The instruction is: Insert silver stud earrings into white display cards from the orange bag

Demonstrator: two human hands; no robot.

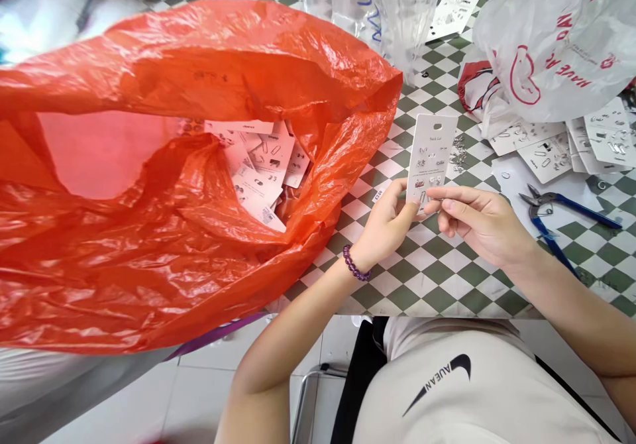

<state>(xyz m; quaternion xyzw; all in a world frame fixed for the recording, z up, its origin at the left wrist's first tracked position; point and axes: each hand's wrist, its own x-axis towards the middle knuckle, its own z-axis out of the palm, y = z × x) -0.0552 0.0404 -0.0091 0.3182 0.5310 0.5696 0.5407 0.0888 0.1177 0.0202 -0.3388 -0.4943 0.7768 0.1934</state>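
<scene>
My left hand (390, 222), a purple bead bracelet (356, 263) on its wrist, grips a white earring card (431, 156) by its lower left edge. Several small silver-coloured pieces sit in rows on the card, which has a hang hole at its top. At the card's lower right, my right hand (479, 222) has its thumb and forefinger brought together near the bottom row. Whatever lies between those fingertips is too small to make out. Just behind the card, a small heap of silver-coloured pieces (458, 152) lies on the checkered table (442, 291).
A large open orange plastic bag (149, 252) with many cards (263, 166) inside covers the left. Blue-handled pliers (551, 209) lie at right, near more earring cards (546, 152). Behind are a white printed bag (556, 53) and clear plastic bags (382, 13).
</scene>
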